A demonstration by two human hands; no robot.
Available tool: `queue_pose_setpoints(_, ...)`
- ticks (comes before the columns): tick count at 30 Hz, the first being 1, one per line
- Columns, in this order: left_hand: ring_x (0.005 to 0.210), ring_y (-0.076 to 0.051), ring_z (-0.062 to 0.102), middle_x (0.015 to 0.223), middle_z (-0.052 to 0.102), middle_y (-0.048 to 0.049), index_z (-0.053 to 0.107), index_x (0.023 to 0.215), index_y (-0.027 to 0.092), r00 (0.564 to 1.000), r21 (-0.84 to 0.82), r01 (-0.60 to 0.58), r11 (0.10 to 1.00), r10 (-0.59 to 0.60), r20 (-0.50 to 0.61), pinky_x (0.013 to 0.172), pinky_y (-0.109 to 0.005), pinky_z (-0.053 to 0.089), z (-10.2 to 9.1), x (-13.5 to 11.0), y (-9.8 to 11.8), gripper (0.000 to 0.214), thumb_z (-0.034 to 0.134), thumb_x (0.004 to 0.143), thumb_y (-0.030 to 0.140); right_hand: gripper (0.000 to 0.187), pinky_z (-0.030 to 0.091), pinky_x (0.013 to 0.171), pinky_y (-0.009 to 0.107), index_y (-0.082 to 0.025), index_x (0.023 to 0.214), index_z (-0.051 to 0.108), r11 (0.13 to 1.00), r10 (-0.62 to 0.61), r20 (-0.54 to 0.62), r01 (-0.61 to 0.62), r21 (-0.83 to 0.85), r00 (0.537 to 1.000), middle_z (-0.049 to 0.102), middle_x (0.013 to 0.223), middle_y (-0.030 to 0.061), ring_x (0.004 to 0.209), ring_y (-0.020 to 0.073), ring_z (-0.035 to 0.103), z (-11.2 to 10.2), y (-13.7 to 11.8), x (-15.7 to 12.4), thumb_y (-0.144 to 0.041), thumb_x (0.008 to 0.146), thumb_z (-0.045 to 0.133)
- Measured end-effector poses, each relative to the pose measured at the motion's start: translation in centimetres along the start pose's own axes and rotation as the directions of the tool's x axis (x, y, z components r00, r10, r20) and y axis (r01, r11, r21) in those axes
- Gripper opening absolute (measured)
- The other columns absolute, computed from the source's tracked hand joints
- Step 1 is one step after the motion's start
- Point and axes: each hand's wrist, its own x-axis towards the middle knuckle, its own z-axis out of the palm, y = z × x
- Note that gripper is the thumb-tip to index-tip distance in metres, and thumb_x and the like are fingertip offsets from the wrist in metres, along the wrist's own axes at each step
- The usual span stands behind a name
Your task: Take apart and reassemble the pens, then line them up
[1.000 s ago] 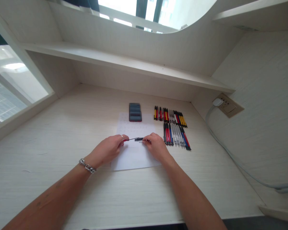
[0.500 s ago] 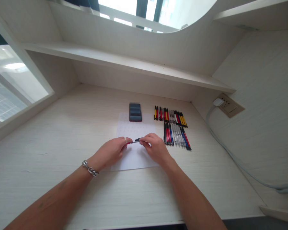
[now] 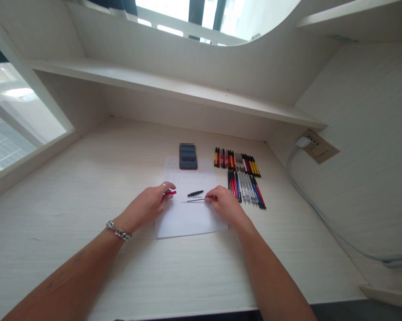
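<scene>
My left hand (image 3: 150, 203) pinches a short red pen barrel (image 3: 171, 192) over the left side of a white sheet of paper (image 3: 190, 223). My right hand (image 3: 225, 203) grips one end of a thin dark pen refill (image 3: 196, 200), whose tip points left toward the barrel. Refill and barrel are apart. Between the two hands a black pen part (image 3: 195, 193) rests on the paper. Just below it lies a small thin piece that looks like a spring (image 3: 197, 197).
Two rows of pens in several colours, an upper row (image 3: 232, 159) and a lower row (image 3: 252, 189), lie right of the paper. A dark rectangular device with a blurred face (image 3: 188, 156) sits at the paper's top edge. A plugged-in cable (image 3: 308, 200) runs down the right wall.
My hands have moved apart. The refill has come clear of the red barrel and is in my right hand, while the barrel went left with my left hand.
</scene>
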Motion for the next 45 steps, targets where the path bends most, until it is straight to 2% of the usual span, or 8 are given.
queue_pose_setpoints(5,0.075,-0.019,0.062,0.09,0.07,-0.0028,0.063,0.101,0.025,0.999,-0.001,-0.042,0.999,0.042,-0.011,0.066,-0.027,0.043,0.0,-0.1,0.5,0.025,0.042,0.093,0.036,0.015,0.04,0.075,0.027,-0.021,0.086,0.072,0.999,0.023,-0.022,-0.024,-0.042,0.999,0.064,0.089,0.0062,0.085,0.0173,0.056,0.2,-0.7,0.0,-0.022,0.085,0.056)
queue_pose_setpoints(10,0.07,-0.017,0.059,0.083,0.069,-0.0013,0.07,0.099,0.031,0.993,0.091,-0.111,0.99,0.115,-0.036,0.061,-0.026,0.039,0.0,-0.4,1.4,0.026,0.046,0.092,0.039,0.021,0.04,0.073,0.027,-0.02,0.089,0.066,0.975,-0.005,-0.07,0.021,0.219,0.998,0.065,0.087,0.0034,0.081,0.015,0.057,0.1,-2.6,-0.4,-0.032,0.091,0.048)
queue_pose_setpoints(19,0.079,-0.014,0.06,0.096,0.066,-0.0027,0.067,0.103,0.026,0.968,-0.108,-0.251,0.962,0.247,-0.055,0.07,-0.025,0.045,0.3,-0.9,2.9,0.025,0.051,0.087,0.015,0.037,0.039,0.053,0.023,-0.017,0.081,0.059,0.662,0.025,0.304,-0.243,0.709,0.952,0.062,0.071,0.0021,0.057,0.0107,0.053,3.3,-4.1,-0.5,-0.047,0.092,0.04)
queue_pose_setpoints(25,0.073,-0.013,0.061,0.087,0.069,-0.0003,0.067,0.092,0.023,0.979,-0.197,-0.201,0.96,0.188,-0.086,0.067,-0.024,0.046,-0.2,-1.2,2.9,0.015,0.058,0.082,0.018,0.029,0.036,0.051,0.022,-0.015,0.085,0.063,0.488,0.019,0.391,-0.35,0.8,0.92,0.063,0.075,0.004,0.055,0.0089,0.052,3.4,-3.8,-0.4,-0.042,0.088,0.05)
queue_pose_setpoints(32,0.072,-0.012,0.059,0.084,0.067,-0.0009,0.068,0.081,0.021,0.969,-0.288,-0.238,0.927,0.21,-0.127,0.064,-0.023,0.046,-0.4,-1.0,3.0,0.011,0.059,0.08,0.015,0.027,0.04,0.057,0.024,-0.013,0.085,0.066,0.383,-0.04,0.425,-0.379,0.842,0.904,0.064,0.074,0.0048,0.057,0.0094,0.053,3.1,-3.5,-0.2,-0.039,0.083,0.059)
queue_pose_setpoints(37,0.069,-0.012,0.058,0.084,0.067,-0.001,0.068,0.084,0.021,0.972,-0.281,-0.219,0.934,0.185,-0.142,0.062,-0.024,0.045,-0.6,-0.9,2.8,0.009,0.059,0.082,0.02,0.02,0.045,0.062,0.026,-0.016,0.092,0.068,0.482,-0.051,0.394,-0.323,0.815,0.918,0.065,0.078,0.0041,0.06,0.0105,0.055,2.3,-2.8,-0.3,-0.029,0.078,0.064)
queue_pose_setpoints(42,0.07,-0.013,0.058,0.087,0.069,-0.0005,0.069,0.091,0.023,0.981,-0.202,-0.11,0.973,0.074,-0.179,0.064,-0.025,0.045,-0.5,-0.5,1.6,0.014,0.062,0.082,0.031,0.016,0.045,0.071,0.029,-0.023,0.093,0.069,0.881,-0.003,0.102,-0.046,0.471,0.995,0.069,0.084,0.0021,0.074,0.0154,0.061,1.7,-2.6,-0.8,-0.02,0.08,0.059)
queue_pose_setpoints(45,0.072,-0.014,0.059,0.088,0.07,-0.0005,0.069,0.091,0.023,0.983,-0.187,-0.08,0.979,0.046,-0.179,0.066,-0.025,0.046,-0.4,-0.4,1.2,0.015,0.061,0.082,0.032,0.019,0.044,0.076,0.029,-0.023,0.093,0.069,0.972,-0.084,-0.011,0.085,0.22,0.996,0.07,0.089,0.0024,0.082,0.0173,0.061,1.9,-2.8,-0.9,-0.015,0.08,0.059)
